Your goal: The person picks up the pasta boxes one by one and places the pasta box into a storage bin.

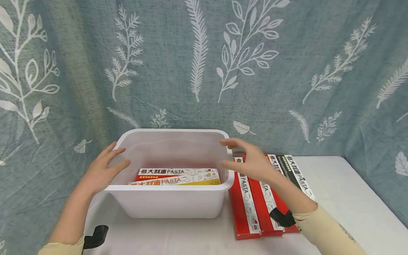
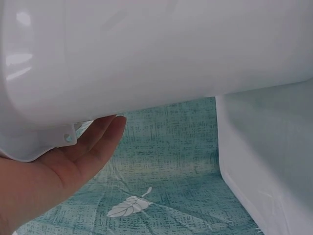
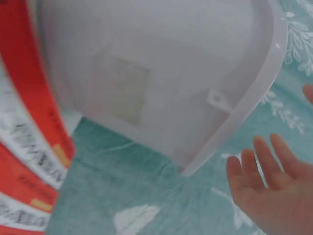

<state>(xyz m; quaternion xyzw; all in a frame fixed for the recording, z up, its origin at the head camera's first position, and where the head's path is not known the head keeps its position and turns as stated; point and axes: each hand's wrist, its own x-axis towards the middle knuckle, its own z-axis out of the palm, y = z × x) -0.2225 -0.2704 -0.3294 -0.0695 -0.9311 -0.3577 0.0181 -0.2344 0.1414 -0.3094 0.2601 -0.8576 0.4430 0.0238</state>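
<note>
Bin [image 1: 170, 203] sits nr table's [image 1: 189, 243] back L corner. L hand [image 1: 104, 170] at its L end, R hand [image 1: 250, 161] by R, fingers wide on both. Prob. best: grip ends evenly, keep lvl.

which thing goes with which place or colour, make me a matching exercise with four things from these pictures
Things
1. bin
2. yellow-sided pasta box
3. black-sided pasta box
4. leaf-print curtain

Places and colours
A. outside the bin, to its right
B. blue-green
C. plain white all over
D. inside the bin

Right pairs: 1-C, 2-D, 3-A, 4-B
</note>
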